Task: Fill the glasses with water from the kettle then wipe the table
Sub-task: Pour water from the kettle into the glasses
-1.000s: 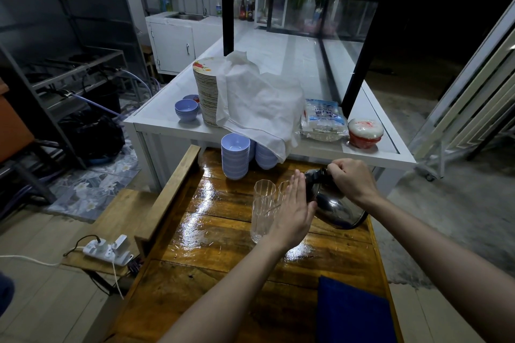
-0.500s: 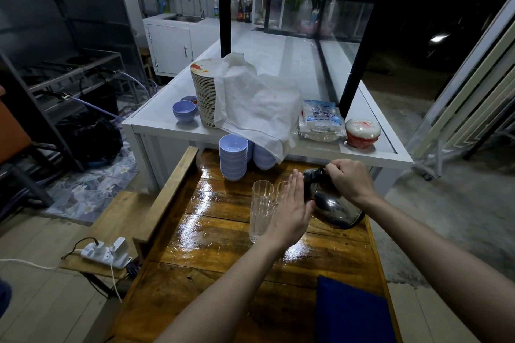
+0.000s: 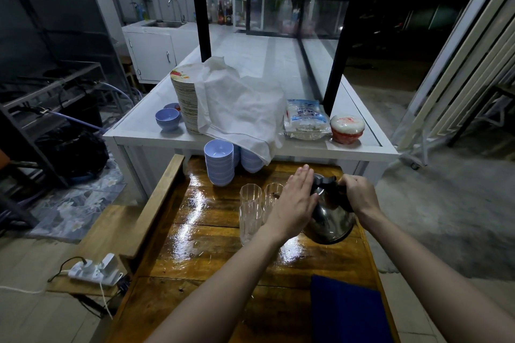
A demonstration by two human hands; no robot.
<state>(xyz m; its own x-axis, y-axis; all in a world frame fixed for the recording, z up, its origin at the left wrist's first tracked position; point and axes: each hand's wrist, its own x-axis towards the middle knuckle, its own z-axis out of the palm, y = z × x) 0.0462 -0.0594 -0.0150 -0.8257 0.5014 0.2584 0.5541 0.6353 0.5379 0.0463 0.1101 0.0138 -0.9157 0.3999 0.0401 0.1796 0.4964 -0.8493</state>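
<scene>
A steel kettle (image 3: 330, 220) with a black top stands on the wet wooden table (image 3: 211, 253). My right hand (image 3: 359, 195) grips its black handle and lid from the right. My left hand (image 3: 295, 203) lies flat, fingers together, against the kettle's left side. Clear ribbed glasses (image 3: 250, 211) stand just left of my left hand, one in front (image 3: 249, 227) and others behind (image 3: 272, 195), partly hidden by that hand. A dark blue cloth (image 3: 345, 312) lies at the table's near right corner.
Stacks of lilac bowls (image 3: 218, 161) stand at the table's far edge. Behind is a white counter (image 3: 348, 147) with stacked plates under a white cloth (image 3: 237, 108), a bag (image 3: 305, 120) and a red-lidded tub (image 3: 347, 128). A power strip (image 3: 94, 270) lies on the floor, left.
My left hand has slid up and right along the kettle's side, away from the front glass. My right hand stays on the kettle's handle. The view moved slightly.
</scene>
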